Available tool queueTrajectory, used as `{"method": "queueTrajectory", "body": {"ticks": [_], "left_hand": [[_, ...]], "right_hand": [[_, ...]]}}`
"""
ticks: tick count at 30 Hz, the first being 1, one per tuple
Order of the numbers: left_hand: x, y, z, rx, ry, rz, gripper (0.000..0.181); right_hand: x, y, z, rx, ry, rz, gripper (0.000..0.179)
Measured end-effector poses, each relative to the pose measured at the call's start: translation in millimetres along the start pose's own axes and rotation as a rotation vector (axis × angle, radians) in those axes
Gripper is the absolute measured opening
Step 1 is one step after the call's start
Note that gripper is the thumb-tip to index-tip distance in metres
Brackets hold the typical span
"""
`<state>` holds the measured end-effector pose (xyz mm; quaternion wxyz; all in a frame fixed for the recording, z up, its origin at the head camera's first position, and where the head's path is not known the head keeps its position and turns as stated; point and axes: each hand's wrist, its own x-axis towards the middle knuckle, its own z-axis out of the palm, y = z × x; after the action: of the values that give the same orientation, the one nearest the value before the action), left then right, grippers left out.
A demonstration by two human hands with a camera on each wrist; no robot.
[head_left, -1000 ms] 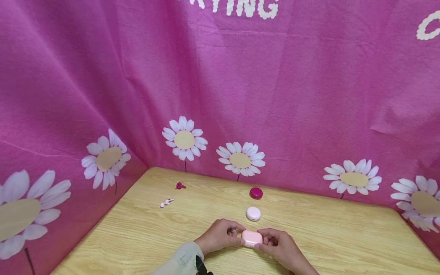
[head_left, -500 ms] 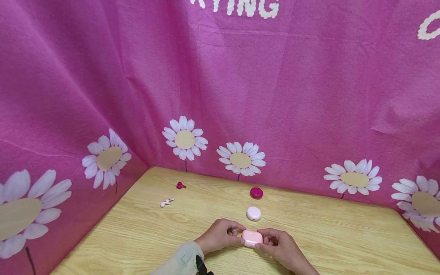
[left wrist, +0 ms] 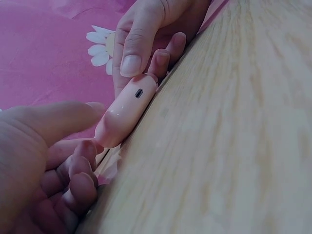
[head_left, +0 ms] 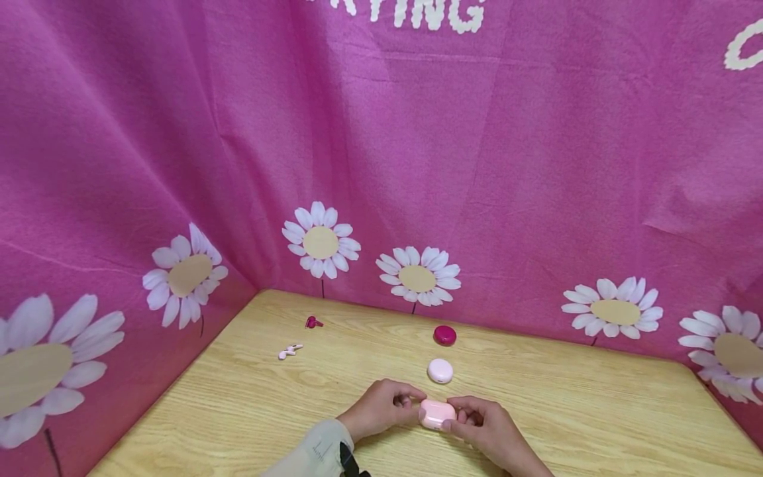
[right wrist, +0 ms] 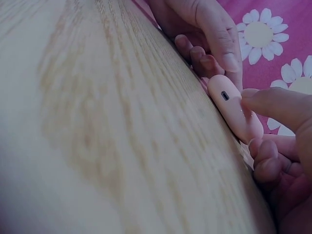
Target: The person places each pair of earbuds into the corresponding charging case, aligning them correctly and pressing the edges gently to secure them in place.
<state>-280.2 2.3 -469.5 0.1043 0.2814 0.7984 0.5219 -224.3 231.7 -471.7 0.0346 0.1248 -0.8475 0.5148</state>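
Note:
A glossy light pink earbud case (head_left: 438, 413), its lid down, lies on the wooden table close to the front. At its left end is my left hand (head_left: 383, 412), index finger along the back corner and thumb tip by the front corner; in the left wrist view that thumb (left wrist: 73, 117) hovers near the case. My right hand (head_left: 491, 430) grips the right end, thumb on the front face and index finger behind. A small charging port (right wrist: 225, 95) shows on the case's side in the right wrist view. The other fingers of both hands are curled beside it.
Behind the case stand a round pale pink case (head_left: 440, 371) and a round magenta case (head_left: 444, 335). Toward the left lie pale pink earbuds (head_left: 290, 352) and magenta earbuds (head_left: 313, 322). A pink daisy-print cloth (head_left: 507, 165) hangs around the table (head_left: 566, 397).
My left thumb has lifted slightly at the case's front left corner. The case, my right hand and the other things stay in place.

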Motion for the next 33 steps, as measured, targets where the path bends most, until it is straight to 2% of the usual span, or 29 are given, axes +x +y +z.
{"method": "queueTrajectory", "body": {"ticks": [5, 7, 14, 18, 21, 28, 33], "left_hand": [[-0.7, -2.4, -0.8, 0.021, 0.041, 0.0, 0.025], [-1.1, -3.1, -1.2, -0.002, 0.061, -0.011, 0.024], [0.8, -3.6, -0.4, -0.238, 0.123, -0.073, 0.024], [4.1, 1.5, 0.9, -0.345, 0.134, -0.067, 0.026], [8.3, 4.2, 0.2, -0.388, 0.141, -0.062, 0.027], [22.7, 13.6, 0.6, -0.406, 0.177, -0.05, 0.03], [29.8, 23.5, 3.4, -0.364, 0.23, -0.091, 0.03]], "right_hand": [[-0.5, -4, -1, 0.039, 0.0, 0.027, 0.037], [-0.3, -5, -1, 0.057, -0.002, 0.049, 0.037], [0.9, -5, -3, 0.143, -0.009, 0.111, 0.039], [2.2, -9, -6, 0.219, 0.052, 0.208, 0.044], [5.5, -12, -6, 0.259, 0.104, 0.256, 0.047], [19.2, -21, -6, 0.332, 0.19, 0.211, 0.036], [28.6, -27, -9, 0.283, 0.19, 0.221, 0.036]]}}
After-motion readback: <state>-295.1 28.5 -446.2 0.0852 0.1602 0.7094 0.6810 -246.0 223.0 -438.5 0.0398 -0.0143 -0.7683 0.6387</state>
